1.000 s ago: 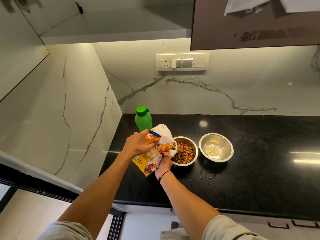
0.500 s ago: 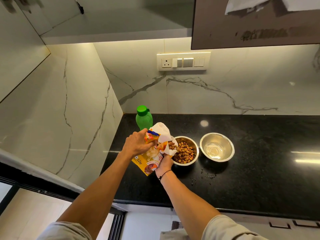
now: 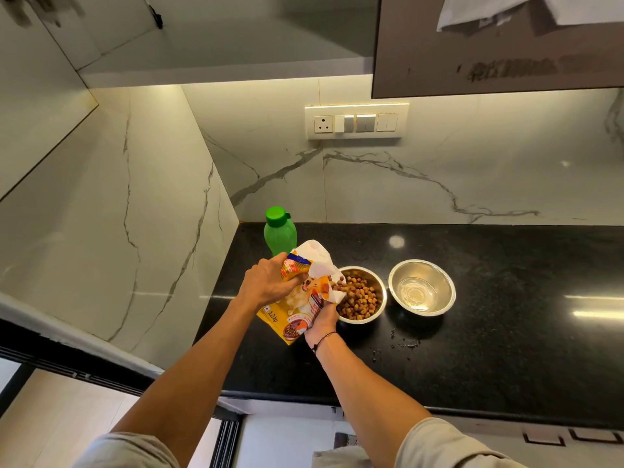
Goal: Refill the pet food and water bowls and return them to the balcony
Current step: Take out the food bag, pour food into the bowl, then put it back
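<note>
A yellow pet food bag (image 3: 293, 312) is tilted with its open white mouth over a steel food bowl (image 3: 378, 312) heaped with brown kibble. My left hand (image 3: 266, 282) grips the bag's upper part from the left. My right hand (image 3: 320, 320) holds its lower side from beneath, next to the bowl's left rim. A few kibble pieces sit at the bag's mouth. To the right stands a second steel bowl (image 3: 442, 305), which looks to hold a little clear water. A green capped bottle (image 3: 279, 231) stands upright behind the bag.
Everything sits on a black stone counter (image 3: 506, 332) in a corner of white marble walls. Dark crumbs (image 3: 401, 346) lie in front of the bowls. A switch panel (image 3: 356, 120) is on the back wall, under an overhead cabinet (image 3: 496, 45).
The bag has tipped slightly further toward the food bowl and a few kibble pieces now show at its mouth. Both hands keep their hold.
</note>
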